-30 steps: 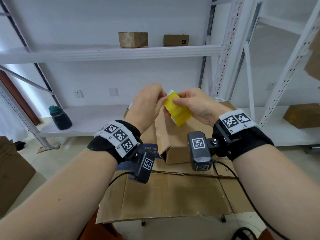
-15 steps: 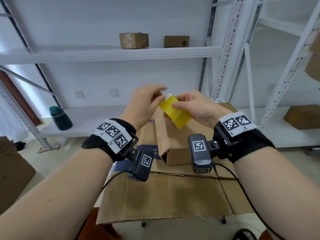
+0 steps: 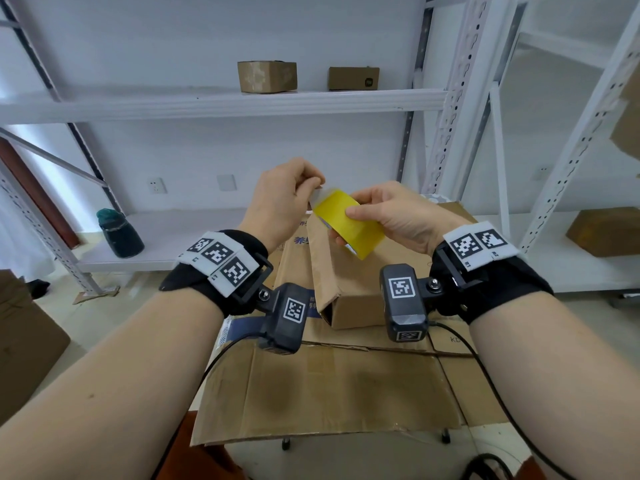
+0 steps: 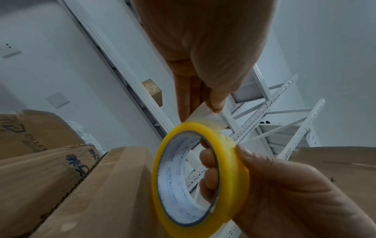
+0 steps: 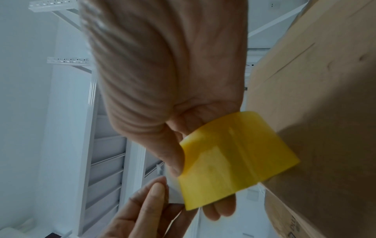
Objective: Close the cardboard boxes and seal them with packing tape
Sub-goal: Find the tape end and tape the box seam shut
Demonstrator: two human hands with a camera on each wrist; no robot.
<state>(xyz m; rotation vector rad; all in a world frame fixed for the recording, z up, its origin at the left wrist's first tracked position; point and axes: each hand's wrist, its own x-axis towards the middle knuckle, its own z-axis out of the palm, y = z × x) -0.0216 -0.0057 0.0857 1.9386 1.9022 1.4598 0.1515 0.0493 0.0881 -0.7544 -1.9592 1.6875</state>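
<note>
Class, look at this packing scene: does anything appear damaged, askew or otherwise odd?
Mostly no. The box under the hands lies on flattened cardboard with its near end flap still open. That fits unfinished work: the right hand holds the tape roll while the left hand pinches its free end.

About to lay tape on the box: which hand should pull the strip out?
Left. The left hand already pinches the peeled tape end, while the right hand grips the yellow tape roll with fingers through its core. They are above the cardboard box, so the right probably just steadies.
</note>
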